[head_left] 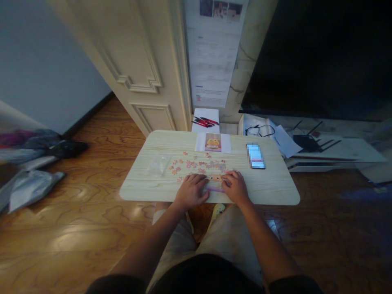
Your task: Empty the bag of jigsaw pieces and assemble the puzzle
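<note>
A partly assembled jigsaw puzzle (pixel 215 184) with a yellow cartoon face and a purple lower edge lies near the front of the small table. My left hand (pixel 192 191) rests at its left side, fingers stretched out and lying flat on its edge. At the right side, my right hand (pixel 235 187) has bent fingers pinched at the puzzle's upper right, seemingly on a puzzle piece mostly hidden by the fingertips. Loose puzzle pieces (pixel 202 164) are scattered beyond both hands. Behind them lies a printed reference picture (pixel 213 142) of yellow cartoon figures.
On the light wooden table (pixel 269 190) are a clear plastic bag (pixel 157 165) at left and a phone (pixel 255 156) at right. Red and black pens (pixel 205 121) lie on a white surface behind. A router (pixel 309 143) and cables stand on the low cabinet.
</note>
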A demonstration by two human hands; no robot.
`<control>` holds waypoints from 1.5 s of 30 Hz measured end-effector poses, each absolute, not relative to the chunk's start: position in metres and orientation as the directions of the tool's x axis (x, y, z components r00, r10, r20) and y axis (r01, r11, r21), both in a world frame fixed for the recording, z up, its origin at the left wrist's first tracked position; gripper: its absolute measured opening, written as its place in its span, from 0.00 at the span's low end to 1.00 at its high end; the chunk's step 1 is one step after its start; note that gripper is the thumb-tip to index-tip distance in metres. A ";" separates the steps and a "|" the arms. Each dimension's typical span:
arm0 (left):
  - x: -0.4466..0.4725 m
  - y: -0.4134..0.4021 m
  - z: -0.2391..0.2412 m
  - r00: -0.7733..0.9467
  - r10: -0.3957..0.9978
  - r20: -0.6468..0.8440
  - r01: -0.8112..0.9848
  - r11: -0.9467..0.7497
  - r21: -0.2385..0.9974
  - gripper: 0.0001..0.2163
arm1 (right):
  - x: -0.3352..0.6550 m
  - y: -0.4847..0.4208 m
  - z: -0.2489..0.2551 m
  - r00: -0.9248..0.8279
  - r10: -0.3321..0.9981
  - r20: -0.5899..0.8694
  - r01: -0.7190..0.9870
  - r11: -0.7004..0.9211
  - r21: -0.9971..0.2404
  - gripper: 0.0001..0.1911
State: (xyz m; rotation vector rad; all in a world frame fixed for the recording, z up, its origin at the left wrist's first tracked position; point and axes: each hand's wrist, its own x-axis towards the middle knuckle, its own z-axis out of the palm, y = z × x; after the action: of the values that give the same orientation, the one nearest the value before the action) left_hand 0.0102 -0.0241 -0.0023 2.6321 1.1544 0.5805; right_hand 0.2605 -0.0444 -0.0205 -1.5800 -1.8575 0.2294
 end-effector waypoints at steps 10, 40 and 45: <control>0.010 -0.024 -0.002 0.617 0.740 0.269 0.660 -0.672 0.334 0.19 | 0.261 -0.044 -0.021 -0.040 0.927 0.373 0.812 0.248 -0.529 0.14; 0.013 -0.020 0.002 0.640 0.722 0.262 0.650 -0.691 0.316 0.25 | 0.261 -0.048 -0.012 -0.064 0.934 0.352 0.796 0.261 -0.547 0.16; 0.023 -0.020 0.006 0.636 0.725 0.265 0.653 -0.688 0.316 0.24 | 0.259 -0.048 -0.013 -0.045 0.941 0.335 0.817 0.228 -0.529 0.13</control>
State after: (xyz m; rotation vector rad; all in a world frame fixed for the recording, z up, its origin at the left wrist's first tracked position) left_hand 0.0234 -0.0204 0.0057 2.6648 1.1354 0.5576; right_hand 0.2586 -0.0484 -0.0128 -1.6150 -1.8852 0.2566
